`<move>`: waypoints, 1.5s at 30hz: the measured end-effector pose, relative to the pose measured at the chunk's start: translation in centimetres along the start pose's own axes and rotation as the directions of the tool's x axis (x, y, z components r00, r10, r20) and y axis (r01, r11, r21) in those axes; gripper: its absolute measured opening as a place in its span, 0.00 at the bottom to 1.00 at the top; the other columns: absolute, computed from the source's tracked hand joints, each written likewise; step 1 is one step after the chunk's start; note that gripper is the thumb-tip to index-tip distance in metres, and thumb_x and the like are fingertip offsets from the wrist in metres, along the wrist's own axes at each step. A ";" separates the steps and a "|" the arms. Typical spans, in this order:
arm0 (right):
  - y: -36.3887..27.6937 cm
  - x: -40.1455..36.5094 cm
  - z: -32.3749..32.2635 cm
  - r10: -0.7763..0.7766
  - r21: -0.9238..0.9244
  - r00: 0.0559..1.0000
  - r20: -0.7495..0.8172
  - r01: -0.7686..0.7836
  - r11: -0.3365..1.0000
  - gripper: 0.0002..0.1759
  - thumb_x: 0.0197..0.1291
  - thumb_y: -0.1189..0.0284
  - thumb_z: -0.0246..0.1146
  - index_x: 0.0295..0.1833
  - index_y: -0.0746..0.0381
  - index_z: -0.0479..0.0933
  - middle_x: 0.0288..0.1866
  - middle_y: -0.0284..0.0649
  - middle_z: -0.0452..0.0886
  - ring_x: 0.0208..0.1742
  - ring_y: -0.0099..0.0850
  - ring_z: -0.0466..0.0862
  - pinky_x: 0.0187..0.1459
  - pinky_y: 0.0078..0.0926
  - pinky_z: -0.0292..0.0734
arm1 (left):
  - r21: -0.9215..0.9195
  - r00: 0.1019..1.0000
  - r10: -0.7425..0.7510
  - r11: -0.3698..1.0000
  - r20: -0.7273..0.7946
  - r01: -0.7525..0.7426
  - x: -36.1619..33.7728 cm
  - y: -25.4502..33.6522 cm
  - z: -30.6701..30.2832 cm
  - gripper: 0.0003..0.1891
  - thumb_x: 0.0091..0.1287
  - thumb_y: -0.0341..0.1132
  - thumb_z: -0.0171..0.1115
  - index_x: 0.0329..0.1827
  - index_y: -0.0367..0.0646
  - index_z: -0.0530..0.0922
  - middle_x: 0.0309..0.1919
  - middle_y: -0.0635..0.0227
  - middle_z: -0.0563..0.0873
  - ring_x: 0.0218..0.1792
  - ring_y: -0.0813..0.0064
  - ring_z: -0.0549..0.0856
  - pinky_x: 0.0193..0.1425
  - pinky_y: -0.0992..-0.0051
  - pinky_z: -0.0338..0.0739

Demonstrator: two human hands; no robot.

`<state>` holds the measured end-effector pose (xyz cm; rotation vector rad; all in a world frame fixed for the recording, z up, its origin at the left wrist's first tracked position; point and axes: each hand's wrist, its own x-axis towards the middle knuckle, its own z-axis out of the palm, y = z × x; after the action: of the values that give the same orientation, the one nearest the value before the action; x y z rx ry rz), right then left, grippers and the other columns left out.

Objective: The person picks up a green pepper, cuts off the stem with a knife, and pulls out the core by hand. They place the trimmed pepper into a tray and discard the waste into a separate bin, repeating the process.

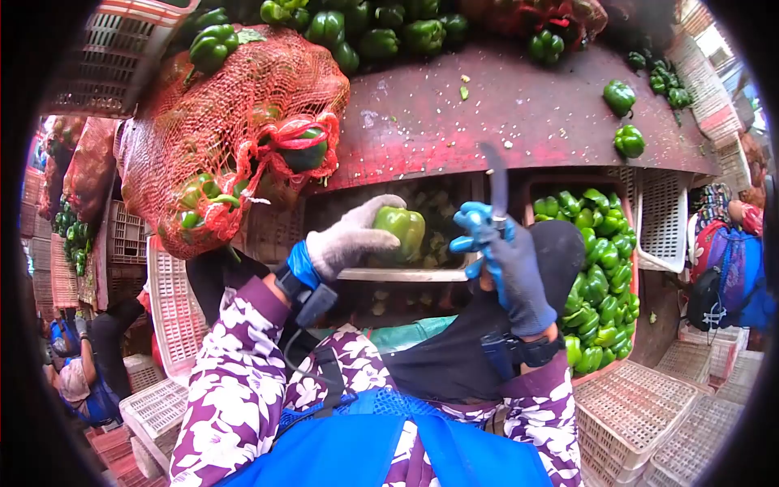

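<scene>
My left hand (353, 237), in a pale work glove, is closed round a light green bell pepper (401, 232). In my right hand (507, 268), gloved in grey and blue, a knife (496, 180) stands upright with its blade pointing away from me. Pepper and knife are apart. Below both hands lies a crate (406, 275) with dark green scraps inside, its far part in shadow. Close on my right, a long crate (635, 284) is filled with green bell peppers (596, 280).
A bulging red mesh sack (235, 105) of peppers leans at the left of the stained reddish table (422, 114). Loose peppers (381, 40) lie along its back. Stacked plastic crates (629, 406) stand at the lower right. Other people (81, 373) sit at the far left and right.
</scene>
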<state>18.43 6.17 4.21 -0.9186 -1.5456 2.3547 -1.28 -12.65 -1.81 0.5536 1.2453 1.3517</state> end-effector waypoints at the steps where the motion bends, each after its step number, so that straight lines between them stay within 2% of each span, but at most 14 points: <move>1: 0.4 0.1 0.0 0.017 -0.015 1.000 0.017 -0.017 1.000 0.27 0.69 0.60 0.67 0.67 0.64 0.74 0.51 0.36 0.85 0.40 0.22 0.86 0.28 0.19 0.80 | -0.083 0.999 0.040 0.996 0.010 -0.039 -0.3 0.5 1.3 0.37 0.59 0.37 0.74 0.71 0.43 0.67 0.58 0.64 0.77 0.58 0.73 0.78 0.66 0.70 0.72; 3: 0.4 0.2 0.7 0.099 -0.143 0.995 0.010 -0.096 0.985 0.28 0.69 0.59 0.68 0.68 0.62 0.73 0.44 0.32 0.85 0.38 0.19 0.84 0.28 0.17 0.78 | -0.143 0.995 0.095 0.986 0.035 -0.089 -0.5 1.9 3.0 0.37 0.61 0.38 0.74 0.72 0.44 0.65 0.60 0.63 0.76 0.61 0.72 0.77 0.67 0.70 0.72; 6: -0.1 0.3 2.2 0.071 -0.171 0.991 0.116 -0.051 0.984 0.28 0.67 0.61 0.69 0.68 0.61 0.75 0.43 0.33 0.85 0.37 0.19 0.83 0.28 0.18 0.79 | -0.168 0.981 0.192 0.968 0.010 -0.188 0.0 2.9 4.3 0.39 0.62 0.40 0.74 0.73 0.43 0.64 0.63 0.63 0.75 0.64 0.71 0.75 0.70 0.69 0.70; 9: 0.0 1.6 2.6 0.027 -0.076 0.995 0.098 -0.019 0.997 0.30 0.67 0.62 0.69 0.71 0.59 0.73 0.42 0.34 0.84 0.36 0.19 0.83 0.30 0.19 0.80 | 0.166 0.957 0.257 0.958 -0.137 -0.234 0.0 4.0 4.1 0.45 0.57 0.40 0.77 0.76 0.41 0.61 0.65 0.62 0.75 0.66 0.70 0.75 0.71 0.69 0.70; 14: 0.9 2.7 2.9 -0.024 -0.016 0.997 0.067 0.025 1.000 0.31 0.64 0.70 0.71 0.72 0.59 0.73 0.44 0.30 0.84 0.35 0.15 0.79 0.32 0.19 0.82 | 0.152 0.931 0.327 0.941 -0.163 -0.304 -0.5 5.2 4.8 0.52 0.54 0.34 0.79 0.81 0.41 0.55 0.70 0.62 0.70 0.70 0.69 0.71 0.77 0.69 0.61; 17: 1.4 3.4 3.2 -0.046 -0.049 0.997 0.066 0.049 0.998 0.32 0.64 0.70 0.71 0.73 0.58 0.73 0.39 0.27 0.83 0.34 0.14 0.78 0.31 0.16 0.78 | 0.251 0.910 0.349 0.923 -0.224 -0.292 0.0 4.7 4.0 0.52 0.54 0.33 0.80 0.80 0.39 0.57 0.68 0.60 0.72 0.68 0.69 0.73 0.75 0.69 0.65; 20: 1.1 4.7 3.9 -0.117 -0.131 0.992 0.054 0.124 0.984 0.26 0.66 0.65 0.70 0.67 0.60 0.77 0.34 0.31 0.85 0.31 0.19 0.81 0.31 0.23 0.77 | 0.605 0.851 0.455 0.765 -0.262 -0.223 1.4 5.5 2.7 0.51 0.51 0.34 0.82 0.78 0.37 0.59 0.65 0.59 0.75 0.65 0.69 0.76 0.72 0.70 0.69; 21: 0.8 5.2 4.1 -0.165 -0.316 0.986 0.021 0.163 0.935 0.24 0.66 0.62 0.69 0.64 0.61 0.78 0.33 0.34 0.85 0.30 0.23 0.82 0.32 0.26 0.78 | 0.696 0.750 0.604 0.660 -0.269 -0.282 2.9 4.4 1.9 0.50 0.49 0.34 0.83 0.75 0.37 0.63 0.62 0.58 0.78 0.63 0.69 0.78 0.70 0.69 0.73; 23: 0.1 6.4 4.5 -0.276 -0.648 0.961 -0.019 0.198 0.736 0.21 0.67 0.57 0.67 0.56 0.62 0.80 0.31 0.40 0.85 0.29 0.29 0.84 0.34 0.32 0.78 | 0.789 0.698 0.651 0.580 -0.299 -0.203 4.8 4.7 1.1 0.48 0.49 0.35 0.84 0.72 0.37 0.65 0.62 0.57 0.79 0.63 0.68 0.79 0.70 0.68 0.73; 24: -0.8 6.6 4.9 -0.216 -0.694 0.975 -0.048 0.123 0.709 0.22 0.69 0.53 0.63 0.49 0.64 0.77 0.34 0.49 0.85 0.35 0.42 0.87 0.41 0.42 0.79 | 0.776 0.694 0.658 0.587 -0.292 -0.230 5.5 4.6 0.7 0.47 0.47 0.37 0.84 0.71 0.38 0.67 0.62 0.56 0.79 0.63 0.65 0.80 0.70 0.67 0.74; 27: 0.9 8.5 4.5 -0.343 -0.848 0.939 -0.023 0.163 0.505 0.20 0.69 0.56 0.61 0.50 0.64 0.76 0.37 0.51 0.86 0.40 0.47 0.88 0.44 0.47 0.79 | 0.834 0.708 0.624 0.544 -0.330 -0.090 6.5 4.0 -0.1 0.48 0.46 0.38 0.85 0.71 0.41 0.67 0.62 0.56 0.79 0.63 0.63 0.81 0.70 0.67 0.75; 33: 2.3 10.1 5.1 -0.212 -0.862 0.977 0.013 0.118 0.494 0.18 0.70 0.59 0.59 0.49 0.65 0.73 0.40 0.53 0.86 0.45 0.53 0.86 0.47 0.52 0.78 | 0.865 0.693 0.628 0.502 -0.353 -0.014 6.1 3.3 -0.1 0.49 0.48 0.37 0.83 0.74 0.42 0.64 0.67 0.53 0.77 0.66 0.54 0.79 0.70 0.64 0.74; 39: 1.8 10.0 5.6 -0.269 -0.904 0.963 0.022 0.134 0.406 0.17 0.70 0.60 0.59 0.50 0.65 0.72 0.41 0.55 0.86 0.45 0.53 0.86 0.48 0.51 0.79 | 0.854 0.742 0.581 0.520 -0.334 -0.023 6.0 4.4 0.2 0.48 0.50 0.37 0.82 0.74 0.41 0.63 0.67 0.50 0.76 0.66 0.51 0.79 0.71 0.64 0.74; 45: 1.3 9.7 6.5 -0.211 -0.979 0.977 -0.020 0.023 0.202 0.19 0.71 0.60 0.58 0.53 0.66 0.69 0.42 0.56 0.86 0.45 0.54 0.87 0.48 0.50 0.81 | 0.888 0.718 0.637 0.455 -0.281 -0.056 6.2 3.6 -0.2 0.49 0.49 0.36 0.82 0.74 0.39 0.63 0.69 0.47 0.74 0.71 0.51 0.75 0.74 0.65 0.70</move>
<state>7.15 5.06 0.95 -1.0035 -2.9197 0.8149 -4.41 -6.21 -0.77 1.2115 2.4893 1.2265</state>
